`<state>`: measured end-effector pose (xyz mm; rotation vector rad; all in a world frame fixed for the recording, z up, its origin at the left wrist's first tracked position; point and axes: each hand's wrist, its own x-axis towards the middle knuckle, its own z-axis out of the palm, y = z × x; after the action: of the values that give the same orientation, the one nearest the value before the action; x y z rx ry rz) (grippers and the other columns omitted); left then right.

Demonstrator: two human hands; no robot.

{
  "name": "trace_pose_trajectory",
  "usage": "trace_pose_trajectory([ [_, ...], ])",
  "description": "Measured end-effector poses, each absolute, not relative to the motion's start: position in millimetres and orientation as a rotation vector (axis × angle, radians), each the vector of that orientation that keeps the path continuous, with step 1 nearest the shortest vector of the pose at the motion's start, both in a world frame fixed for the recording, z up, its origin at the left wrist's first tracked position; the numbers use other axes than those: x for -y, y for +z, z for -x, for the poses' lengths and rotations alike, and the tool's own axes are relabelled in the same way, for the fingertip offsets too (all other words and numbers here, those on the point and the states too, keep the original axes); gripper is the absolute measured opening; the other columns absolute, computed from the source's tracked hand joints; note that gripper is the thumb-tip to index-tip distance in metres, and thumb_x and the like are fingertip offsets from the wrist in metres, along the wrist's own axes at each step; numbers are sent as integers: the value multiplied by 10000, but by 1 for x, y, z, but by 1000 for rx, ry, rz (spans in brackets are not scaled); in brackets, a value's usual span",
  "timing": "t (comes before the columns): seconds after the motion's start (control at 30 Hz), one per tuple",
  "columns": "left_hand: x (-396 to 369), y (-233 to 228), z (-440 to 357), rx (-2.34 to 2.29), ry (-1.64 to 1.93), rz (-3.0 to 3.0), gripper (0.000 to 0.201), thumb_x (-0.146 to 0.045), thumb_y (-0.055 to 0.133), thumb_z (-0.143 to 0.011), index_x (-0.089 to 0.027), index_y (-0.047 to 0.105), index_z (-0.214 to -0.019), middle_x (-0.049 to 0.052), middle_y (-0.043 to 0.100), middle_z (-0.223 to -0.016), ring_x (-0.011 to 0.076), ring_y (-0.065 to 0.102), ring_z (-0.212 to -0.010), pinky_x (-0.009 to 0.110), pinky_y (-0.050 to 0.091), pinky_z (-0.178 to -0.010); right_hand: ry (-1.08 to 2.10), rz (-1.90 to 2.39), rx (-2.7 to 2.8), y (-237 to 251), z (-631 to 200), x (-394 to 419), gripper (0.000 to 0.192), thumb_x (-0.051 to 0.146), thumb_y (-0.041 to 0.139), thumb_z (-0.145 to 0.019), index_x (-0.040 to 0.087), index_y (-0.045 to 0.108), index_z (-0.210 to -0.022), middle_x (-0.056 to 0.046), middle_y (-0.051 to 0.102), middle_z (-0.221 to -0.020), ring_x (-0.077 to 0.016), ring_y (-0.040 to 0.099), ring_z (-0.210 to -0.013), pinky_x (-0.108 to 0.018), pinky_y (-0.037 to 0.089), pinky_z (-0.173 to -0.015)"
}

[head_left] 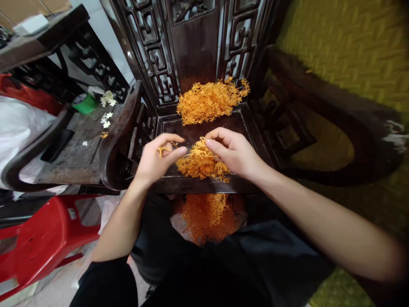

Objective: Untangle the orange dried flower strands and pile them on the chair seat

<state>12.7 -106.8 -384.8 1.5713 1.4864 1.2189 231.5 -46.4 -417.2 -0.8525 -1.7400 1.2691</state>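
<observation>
Dark, polished wooden chair with pierced fretwork back (196, 51), upper centre to middle of the frame. On its smooth seat, the broad heap of bright orange, branching, thread-like strands (209, 102) lies at centre, its long axis running left to right, rising slightly rightward. A shaded orange mass of similar strands (204, 217) appears at lower centre. The smaller loose front heap of orange strands (201, 166), also elongated sideways, lies between and beneath the hands. Right hand (234, 149), right of centre: thumb and forefinger tips pinch a fine, forked orange tuft (201, 147), which extends leftward and down from them. Left hand (155, 160): thumb and forefinger stand apart; a slender orange sprig (162, 150) lies crosswise behind their tips; whether hidden fingers grip it cannot be told.
</observation>
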Motion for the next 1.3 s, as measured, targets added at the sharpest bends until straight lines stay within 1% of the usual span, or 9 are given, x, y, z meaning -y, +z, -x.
trace_pose_trajectory([
  [0.1,109,-385,-15,-1478,876,-1933,144,-290,814,-835,-236,820,-969,2,649,-715,126,546,-640,262,423,-629,1177,836,1815,-417,-234,49,172,352,581,-975,201,619,-902,-25,644,-865,-160,545,-765,-307,424,-693],
  [0.27,109,-388,-23,-1446,836,-2152,59,-257,757,-887,-228,805,-906,69,748,-995,191,671,-907,317,493,-825,1186,885,1886,-422,-236,50,183,366,552,-985,198,614,-949,-24,650,-856,-156,532,-723,-307,419,-674],
  [0.47,113,-388,-31,-1496,595,-2238,153,-286,655,-967,-210,787,-970,56,732,-861,178,650,-775,295,447,-719,1319,896,1927,-416,-239,46,324,448,656,-919,186,680,-1108,-44,727,-927,-181,621,-783,-310,466,-698],
  [0.6,116,-390,-34,-1473,557,-2361,213,-302,596,-1004,-187,755,-920,45,692,-818,165,629,-759,285,417,-689,1289,863,1987,-417,-235,46,282,443,646,-923,175,730,-949,-52,753,-948,-198,649,-857,-322,472,-769],
  [0.77,121,-387,-37,-1439,533,-2524,337,-286,557,-1017,-166,677,-726,23,620,-675,139,535,-614,301,348,-605,1253,963,1940,-417,-237,35,230,362,711,-884,162,714,-771,-11,688,-732,-138,543,-664,-293,384,-628],
  [0.87,128,-385,-33,-1302,490,-2537,410,-285,575,-1009,-174,576,-615,0,548,-593,122,458,-549,311,308,-563,1198,1143,1535,-409,-261,5,205,264,744,-882,156,678,-722,12,614,-650,-91,479,-577,-300,362,-601],
  [0.97,131,-387,-25,-1320,518,-2503,383,-282,578,-1017,-175,599,-649,-8,544,-597,115,464,-551,305,312,-555,1150,1212,1061,-404,-291,-22,324,223,640,-977,179,600,-659,32,526,-585,-45,396,-489,-302,349,-559],
  [1.17,126,-389,-18,-1359,515,-2712,338,-269,549,-1023,-173,643,-713,6,567,-649,121,484,-571,312,314,-554,1618,1004,1424,-419,-286,1,209,324,784,-880,159,683,-799,-100,738,-851,-174,709,-723,-315,572,-615],
  [1.3,126,-384,-23,-1302,467,-2881,325,-226,527,-1016,-166,674,-732,13,568,-648,140,480,-561,343,317,-540,1778,945,1407,-425,-266,14,199,304,750,-856,166,726,-997,-92,755,-926,-155,670,-712,-280,515,-559],
])
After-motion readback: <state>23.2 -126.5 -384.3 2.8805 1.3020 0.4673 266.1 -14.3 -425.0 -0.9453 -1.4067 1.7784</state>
